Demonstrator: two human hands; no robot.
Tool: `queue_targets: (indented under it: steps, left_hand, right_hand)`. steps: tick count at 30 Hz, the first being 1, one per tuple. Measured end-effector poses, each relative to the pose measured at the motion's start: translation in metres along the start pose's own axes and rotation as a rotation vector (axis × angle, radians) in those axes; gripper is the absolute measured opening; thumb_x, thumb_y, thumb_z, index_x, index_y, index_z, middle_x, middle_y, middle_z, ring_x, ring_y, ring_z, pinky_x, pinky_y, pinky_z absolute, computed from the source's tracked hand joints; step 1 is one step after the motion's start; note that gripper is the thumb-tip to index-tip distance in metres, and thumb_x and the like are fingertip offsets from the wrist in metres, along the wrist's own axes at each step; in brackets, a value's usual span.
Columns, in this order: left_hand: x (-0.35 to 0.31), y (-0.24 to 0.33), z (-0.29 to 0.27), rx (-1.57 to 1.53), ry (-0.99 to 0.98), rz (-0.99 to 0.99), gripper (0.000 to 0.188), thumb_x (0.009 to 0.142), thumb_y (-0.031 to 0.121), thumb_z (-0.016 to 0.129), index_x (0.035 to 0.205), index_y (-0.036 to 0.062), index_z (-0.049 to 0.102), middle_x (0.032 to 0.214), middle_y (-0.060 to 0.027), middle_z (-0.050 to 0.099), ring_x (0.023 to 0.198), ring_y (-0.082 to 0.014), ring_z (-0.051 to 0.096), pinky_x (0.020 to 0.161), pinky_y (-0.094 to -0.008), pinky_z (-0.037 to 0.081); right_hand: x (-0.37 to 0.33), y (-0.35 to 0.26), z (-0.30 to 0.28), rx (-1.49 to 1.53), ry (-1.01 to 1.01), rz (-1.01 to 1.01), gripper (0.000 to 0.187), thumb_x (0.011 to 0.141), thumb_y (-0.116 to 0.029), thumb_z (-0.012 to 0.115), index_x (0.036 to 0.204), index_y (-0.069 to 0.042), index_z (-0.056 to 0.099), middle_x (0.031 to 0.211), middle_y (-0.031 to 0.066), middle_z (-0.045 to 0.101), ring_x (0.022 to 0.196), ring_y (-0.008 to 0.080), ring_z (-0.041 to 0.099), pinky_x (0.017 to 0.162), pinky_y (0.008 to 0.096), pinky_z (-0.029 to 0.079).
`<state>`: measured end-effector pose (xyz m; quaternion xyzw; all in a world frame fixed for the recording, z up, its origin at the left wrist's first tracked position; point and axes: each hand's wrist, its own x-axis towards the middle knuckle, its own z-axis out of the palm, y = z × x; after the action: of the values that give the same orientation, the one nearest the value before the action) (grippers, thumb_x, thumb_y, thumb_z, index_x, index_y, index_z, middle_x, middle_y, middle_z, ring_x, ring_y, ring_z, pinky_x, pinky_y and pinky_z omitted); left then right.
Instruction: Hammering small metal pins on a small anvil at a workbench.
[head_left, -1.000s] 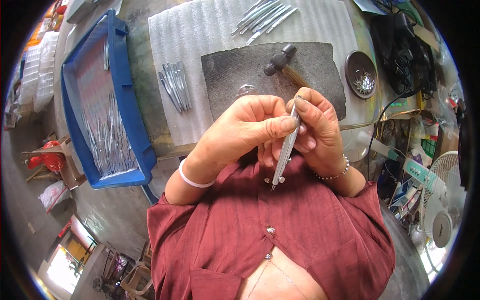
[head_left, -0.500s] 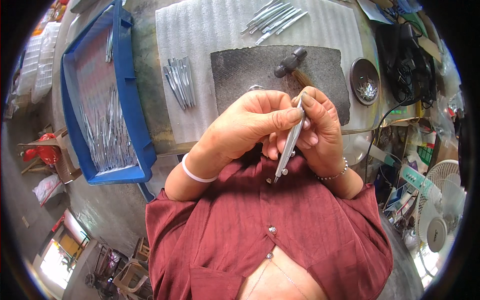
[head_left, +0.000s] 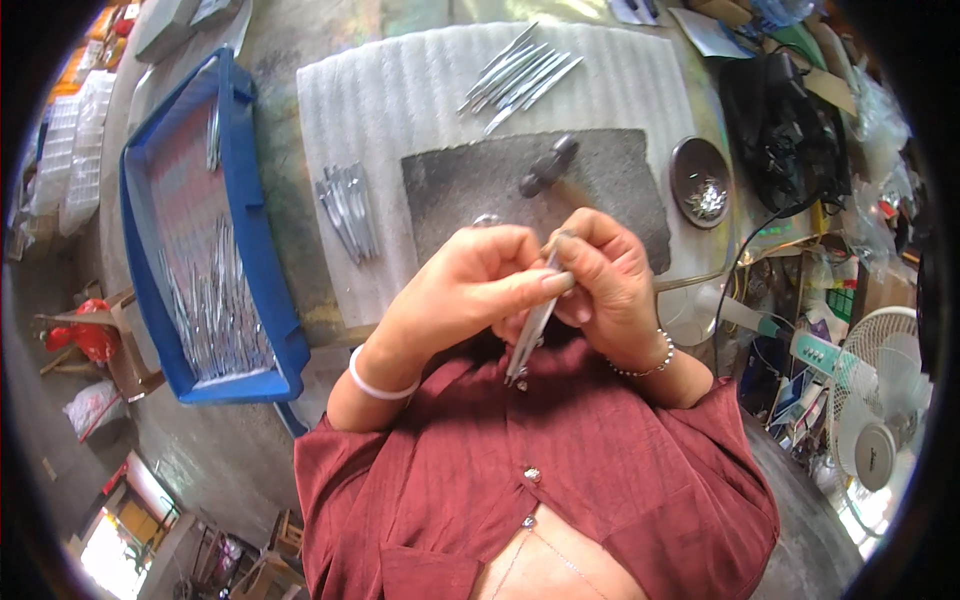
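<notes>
A slim silver metal drawing compass (head_left: 531, 335) is held between my hands in front of my chest, its legs pointing down and close together. My left hand (head_left: 470, 285) pinches it near the top with thumb and fingers. On its other side, my right hand (head_left: 612, 285) closes thumb and fingertips round the same top end, hiding the joint there. Beyond my hands a hammer (head_left: 549, 166) with a dark head and wooden handle lies on a dark grey mat (head_left: 440, 185). A small round metal piece (head_left: 487, 219) shows just past my left hand.
White foam sheet (head_left: 385, 85) under the mat carries two groups of silver metal legs, one at the left (head_left: 348, 215), one at the back (head_left: 520, 80). A blue tray (head_left: 268, 240) holds many more. At right are a dark bowl (head_left: 688, 160) of small metal parts and a fan (head_left: 870, 400).
My hands and the compass have shifted a little left and down in view; the compass legs look closer together. The table things have moved in view as well. The grip stays with both hands.
</notes>
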<state>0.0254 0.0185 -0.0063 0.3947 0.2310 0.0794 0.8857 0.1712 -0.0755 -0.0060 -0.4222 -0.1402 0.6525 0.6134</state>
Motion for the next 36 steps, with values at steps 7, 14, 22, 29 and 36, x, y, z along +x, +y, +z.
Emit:
queue_targets:
  steps: [7, 14, 22, 29, 36]
  left_hand:
    - [-0.028, -0.002, 0.004, 0.161, 0.235, 0.166, 0.01, 0.087, 0.01, 0.063, 0.083, 0.0028, 0.056, 0.072, -0.0015, 0.061, 0.061, -0.0055, 0.056, 0.053, -0.0178, 0.044]
    - [-0.044, -0.013, 0.01, -0.17, 0.452, 0.429, 0.013, 0.088, 0.005, 0.059, 0.099, 0.0032, 0.051, 0.082, -0.0084, 0.063, 0.063, -0.011, 0.06, 0.054, -0.0204, 0.049]
    - [-0.039, -0.019, 0.005, -0.507, 0.326, 0.526, 0.013, 0.091, 0.011, 0.057, 0.094, 0.006, 0.046, 0.087, -0.0091, 0.058, 0.078, -0.0206, 0.065, 0.063, -0.0301, 0.054]
    - [-0.014, -0.032, 0.015, -0.712, 0.147, 0.357, 0.006, 0.091, 0.008, 0.055, 0.089, 0.0039, 0.051, 0.093, -0.0106, 0.06, 0.08, -0.02, 0.065, 0.068, -0.0287, 0.057]
    - [-0.038, -0.037, 0.016, -0.235, 0.155, 0.184, 0.008, 0.087, 0.003, 0.061, 0.092, 0.0008, 0.054, 0.091, -0.0095, 0.064, 0.079, -0.0117, 0.062, 0.069, -0.0248, 0.052]
  right_hand:
    - [0.039, -0.084, -0.027, -0.6, 0.127, -0.367, 0.025, 0.093, -0.024, 0.052, 0.078, -0.005, 0.059, 0.055, -0.0036, 0.048, 0.043, 0.002, 0.04, 0.039, 0.0174, 0.029]
    - [0.164, -0.158, -0.152, -1.515, 0.29, -0.374, 0.027, 0.083, -0.025, 0.06, 0.074, 0.001, 0.059, 0.062, 0.0092, 0.058, 0.056, 0.0178, 0.053, 0.054, 0.0324, 0.041]
    - [0.082, -0.105, -0.04, -1.262, 0.025, -0.436, 0.031, 0.081, -0.01, 0.064, 0.11, -0.004, 0.057, 0.078, 0.0094, 0.063, 0.061, 0.0128, 0.058, 0.056, 0.0264, 0.046]
    - [0.017, -0.033, -0.001, -0.741, -0.481, -0.575, 0.023, 0.08, 0.0, 0.067, 0.102, 0.002, 0.061, 0.08, 0.004, 0.058, 0.063, 0.004, 0.052, 0.052, 0.0188, 0.041]
    - [0.006, -0.02, 0.005, -0.364, -0.297, -0.008, 0.009, 0.088, -0.008, 0.062, 0.091, 0.001, 0.061, 0.071, 0.0001, 0.06, 0.055, 0.0014, 0.049, 0.046, 0.0155, 0.036]
